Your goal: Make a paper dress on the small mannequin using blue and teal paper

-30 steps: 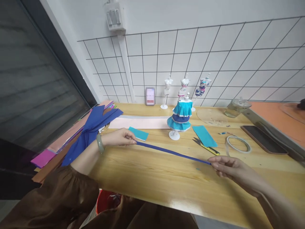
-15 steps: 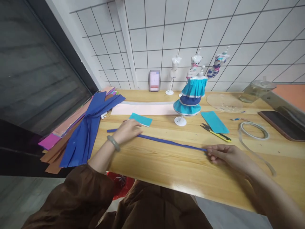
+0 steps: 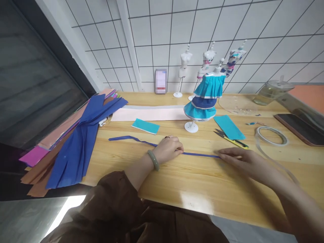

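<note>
Blue shows first, a narrow strip [image 3: 201, 155] stretched between the person's two hands just above or on the wooden table [image 3: 177, 179]; I cannot tell which. At its near-right end the right hand [image 3: 239, 158] pinches it between thumb and fingers, while the left hand [image 3: 168, 149], a bracelet [image 3: 153, 160] round its wrist, has its fingertips closed on the strip partway along. Past the left hand, the loose end trails away to the left in a slack bend. Beyond that hand lies a teal piece [image 3: 146, 126], then a long pale pink sheet [image 3: 149, 113]. Past the gap between the hands stands a small mannequin in a ruffled teal and blue dress [image 3: 209, 86]. Just beyond the right hand are yellow snips [image 3: 231, 139] beside another teal piece [image 3: 229, 127]; to its right sit a roll of tape [image 3: 285, 139] and a dark phone [image 3: 301, 130]. Well left of the left hand, blue sheets [image 3: 72, 148] drape over a brown and pink pile [image 3: 54, 140].
</note>
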`<state>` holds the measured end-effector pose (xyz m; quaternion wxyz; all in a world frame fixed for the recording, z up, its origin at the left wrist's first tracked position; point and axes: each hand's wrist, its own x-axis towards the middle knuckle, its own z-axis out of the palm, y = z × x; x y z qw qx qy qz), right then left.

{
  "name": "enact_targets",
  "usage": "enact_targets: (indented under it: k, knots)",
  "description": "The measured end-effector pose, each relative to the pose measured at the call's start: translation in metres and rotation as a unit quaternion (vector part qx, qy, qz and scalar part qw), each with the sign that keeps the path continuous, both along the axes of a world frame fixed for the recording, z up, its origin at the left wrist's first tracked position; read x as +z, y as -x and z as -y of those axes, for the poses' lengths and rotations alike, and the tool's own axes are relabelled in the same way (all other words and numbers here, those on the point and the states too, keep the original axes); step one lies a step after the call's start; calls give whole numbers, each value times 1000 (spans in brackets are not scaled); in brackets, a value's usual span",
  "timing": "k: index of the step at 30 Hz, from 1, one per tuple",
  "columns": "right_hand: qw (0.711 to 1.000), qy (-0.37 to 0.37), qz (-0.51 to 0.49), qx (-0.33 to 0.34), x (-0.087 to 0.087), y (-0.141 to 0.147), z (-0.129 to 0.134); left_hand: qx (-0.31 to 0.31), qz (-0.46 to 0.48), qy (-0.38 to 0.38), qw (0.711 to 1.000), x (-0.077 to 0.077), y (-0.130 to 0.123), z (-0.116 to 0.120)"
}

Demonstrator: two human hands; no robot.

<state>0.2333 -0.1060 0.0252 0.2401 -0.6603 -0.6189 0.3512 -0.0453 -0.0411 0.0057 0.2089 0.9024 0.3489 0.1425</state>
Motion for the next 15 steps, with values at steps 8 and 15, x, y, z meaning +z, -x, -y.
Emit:
enact_targets:
  k: [8, 15]
  knots:
    - [954, -127, 32, 271, 6, 89, -31, 22, 104, 81, 991, 1, 7, -1]
    - [973, -52, -67, 215, -11, 88, -30, 26, 137, 155, 978, 5, 11, -1]
